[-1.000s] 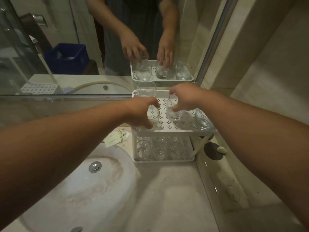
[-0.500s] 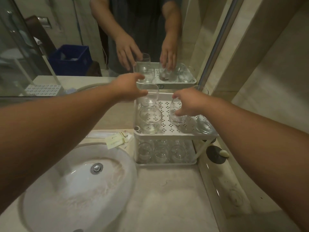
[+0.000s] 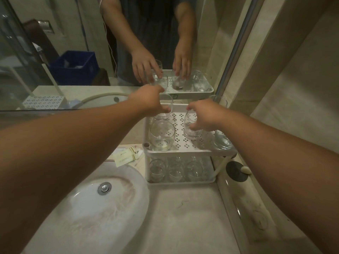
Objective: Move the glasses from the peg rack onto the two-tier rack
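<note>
Setting down: both hands are placing clear stemless glasses on the top shelf of the white perforated plastic two-tier rack (image 3: 190, 145), which stands on the pale stone surface (image 3: 183, 217) against the mirror (image 3: 73, 52).
Left hand: the left hand (image 3: 148, 101) has its fingers (image 3: 166, 109) curled around the rim of a clear round glass at the back left corner (image 3: 165, 107).
Right hand: the right hand (image 3: 205, 116) has its fingers (image 3: 194, 127) wrapped round the side of a clear tumbler in the middle of the shelf (image 3: 189, 125).
Neighbours: a wide clear glass at the front left (image 3: 162, 135) sits just in front of the left one; another clear glass at the front right corner (image 3: 222, 142) is just beside the right hand.
Lower shelf: a row of clear glasses (image 3: 176, 169) is visible through the frame.
Peg rack: I cannot tell where it is.
Doing it well: I'd lower each glass straight down until its base is flat, keep a gap from its neighbours, then open the fingers upward.
Risk: glass knocking glass, or one tipping off the shelf edge toward the white oval basin (image 3: 88, 208).
</note>
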The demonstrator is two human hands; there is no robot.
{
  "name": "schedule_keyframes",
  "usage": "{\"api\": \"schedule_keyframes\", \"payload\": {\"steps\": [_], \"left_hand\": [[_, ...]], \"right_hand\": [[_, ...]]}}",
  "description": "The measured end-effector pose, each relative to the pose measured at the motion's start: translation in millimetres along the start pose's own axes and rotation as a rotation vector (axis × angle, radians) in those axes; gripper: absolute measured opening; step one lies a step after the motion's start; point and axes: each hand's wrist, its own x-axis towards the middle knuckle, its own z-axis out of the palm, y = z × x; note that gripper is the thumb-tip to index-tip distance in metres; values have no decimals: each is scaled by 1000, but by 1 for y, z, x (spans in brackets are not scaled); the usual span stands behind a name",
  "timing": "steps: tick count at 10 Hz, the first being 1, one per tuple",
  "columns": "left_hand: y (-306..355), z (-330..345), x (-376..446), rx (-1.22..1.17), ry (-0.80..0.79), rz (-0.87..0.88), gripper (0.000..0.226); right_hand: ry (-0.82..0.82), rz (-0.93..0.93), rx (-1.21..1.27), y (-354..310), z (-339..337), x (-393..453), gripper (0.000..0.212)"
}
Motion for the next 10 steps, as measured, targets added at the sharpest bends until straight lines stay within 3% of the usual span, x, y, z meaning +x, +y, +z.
{"api": "schedule_keyframes", "payload": {"steps": [2, 6, 8, 10], "left_hand": [[-2, 6, 0, 31, 30, 9, 76], [-5, 3, -3, 15, 24, -2, 78], [-16, 3, -15, -129, 5, -12, 81], [-29, -12, -39, -197, 114, -41, 69]], "right_hand": [[0, 4, 22, 1, 2, 1, 71], [13, -1, 37, 2, 5, 2, 71], [23, 0, 42, 1, 5, 0, 71], [-9, -20, 75, 2, 2, -2, 79]]}}
